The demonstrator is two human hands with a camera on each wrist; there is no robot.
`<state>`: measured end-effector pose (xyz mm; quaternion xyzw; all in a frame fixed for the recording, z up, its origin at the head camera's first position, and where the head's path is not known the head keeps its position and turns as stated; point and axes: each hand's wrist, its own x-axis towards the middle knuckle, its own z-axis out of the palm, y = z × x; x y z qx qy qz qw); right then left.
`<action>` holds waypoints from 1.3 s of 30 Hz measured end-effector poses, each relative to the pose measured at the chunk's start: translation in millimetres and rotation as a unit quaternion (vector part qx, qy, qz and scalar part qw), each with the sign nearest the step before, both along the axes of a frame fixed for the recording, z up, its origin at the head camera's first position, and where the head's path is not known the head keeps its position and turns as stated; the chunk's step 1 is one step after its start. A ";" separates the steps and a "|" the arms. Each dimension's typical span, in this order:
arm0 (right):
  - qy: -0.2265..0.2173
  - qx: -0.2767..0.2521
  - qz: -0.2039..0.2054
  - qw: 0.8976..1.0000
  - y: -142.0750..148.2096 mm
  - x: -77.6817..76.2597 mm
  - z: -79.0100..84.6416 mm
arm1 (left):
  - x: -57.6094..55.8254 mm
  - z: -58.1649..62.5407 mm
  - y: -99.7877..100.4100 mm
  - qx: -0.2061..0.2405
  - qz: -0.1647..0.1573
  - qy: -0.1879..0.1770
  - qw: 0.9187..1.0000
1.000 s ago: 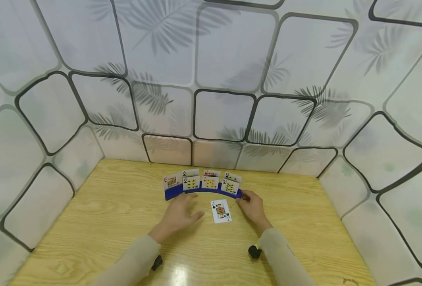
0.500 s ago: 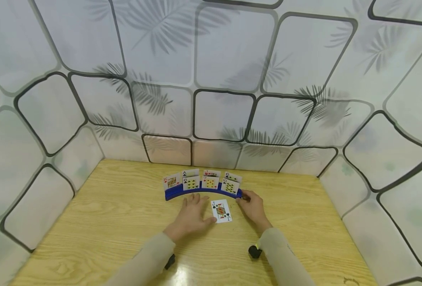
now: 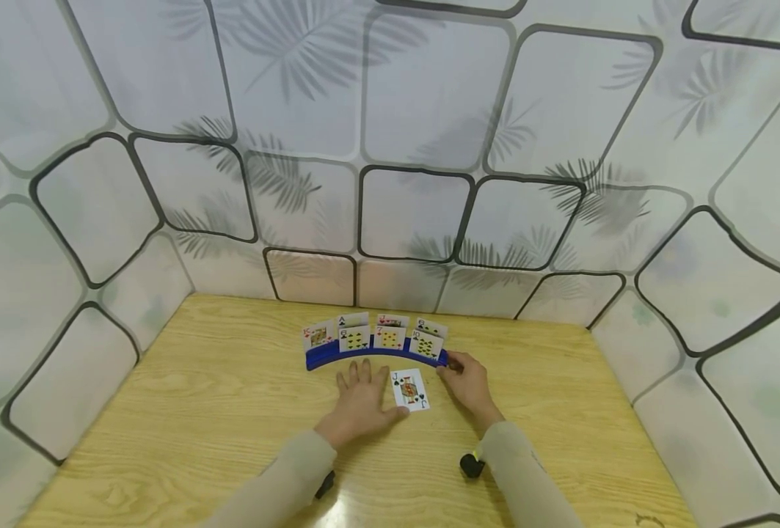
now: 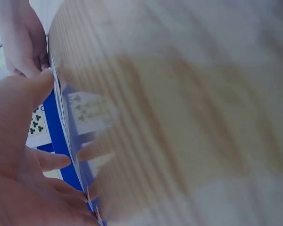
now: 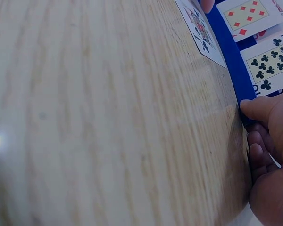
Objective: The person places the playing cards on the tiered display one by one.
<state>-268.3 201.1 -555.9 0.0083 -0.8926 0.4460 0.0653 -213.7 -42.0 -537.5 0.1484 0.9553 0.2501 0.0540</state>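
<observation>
A jack of spades (image 3: 410, 390) lies face up on the wooden table, in front of a curved blue card holder (image 3: 323, 357). My left hand (image 3: 363, 405) rests flat to the card's left with its fingers spread, its thumb at the card's near left corner and its index fingertip close to the far left corner. My right hand (image 3: 467, 381) pinches the right end of the holder; in the right wrist view its thumb (image 5: 257, 109) presses the front and its other fingers curl behind. Playing cards stand in the holder in two rows, among them a ten of clubs (image 3: 425, 345).
Also in the holder stand a king of diamonds (image 3: 318, 336), a black six (image 3: 354, 339) and a seven of diamonds (image 3: 389, 337). The table (image 3: 185, 411) meets a patterned cloth wall (image 3: 416, 213) behind the holder and at both sides. Black wrist cameras hang below both sleeves.
My left hand has moved right along the table from the holder's left front to the jack of spades, its fingers spreading. The right hand, holder and cards keep their places.
</observation>
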 end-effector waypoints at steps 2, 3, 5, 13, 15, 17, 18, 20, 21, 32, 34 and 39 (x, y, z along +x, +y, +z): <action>0.002 0.001 0.001 1.000 0.3 0.3 -0.3 | 0.3 0.1 2.2 -0.004 0.007 -0.002 1.000; 0.002 0.002 0.001 1.000 0.5 0.1 -0.7 | 0.4 0.3 3.1 -0.006 0.010 -0.003 1.000; 0.003 0.004 0.001 1.000 0.7 -0.3 -1.1 | 0.4 0.1 4.3 -0.009 0.016 -0.004 1.000; 0.006 0.005 0.004 1.000 0.2 -1.0 -0.9 | -2.1 0.2 6.3 0.004 0.029 -0.014 0.999; 0.007 0.002 0.005 1.000 0.2 -1.4 -0.7 | -2.5 0.6 6.5 0.006 0.030 -0.013 0.999; 0.006 0.000 0.004 1.000 0.1 -2.1 -0.8 | -2.7 1.5 6.7 0.008 0.031 -0.013 0.999; 0.005 -0.001 0.003 1.000 0.1 -2.2 -0.8 | -2.7 2.2 6.8 0.008 0.031 -0.013 0.999; 0.002 -0.004 0.001 1.000 0.2 -2.9 -1.3 | -2.7 3.9 7.0 0.011 0.030 -0.012 0.999; 0.000 -0.004 0.001 1.000 0.2 -3.1 -1.3 | -2.7 4.5 7.0 0.013 0.031 -0.013 0.999; 0.003 -0.004 0.003 1.000 2.1 -2.0 -1.8 | -2.5 6.4 7.7 0.017 0.029 -0.012 0.999; 0.003 -0.005 0.003 1.000 1.9 -2.1 -1.6 | -2.8 6.7 8.4 0.018 0.030 -0.012 0.999; 0.008 0.001 0.002 1.000 2.0 -2.2 -1.7 | -3.7 7.1 10.4 0.015 0.034 -0.016 0.999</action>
